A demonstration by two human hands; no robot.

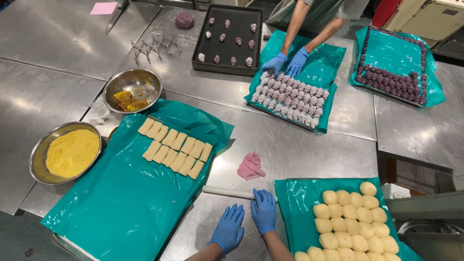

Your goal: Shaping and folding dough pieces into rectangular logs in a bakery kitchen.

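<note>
Rolling pin (pixel 227 192) lies on the steel table (pixel 299 145), just left of the tray of yellow dough balls (pixel 350 222). Your right hand (pixel 264 210) rests on its end, fingers flat and extended — not gripping. Your left hand (pixel 228 230) lies open on the table beside it — a pink cloth (pixel 250 166) sits beyond.

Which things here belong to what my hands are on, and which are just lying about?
In hand: right hand on white rolling pin; left hand beside; yellow dough balls.
Lying about: pink cloth, crumb bowl, pink paper.
</note>
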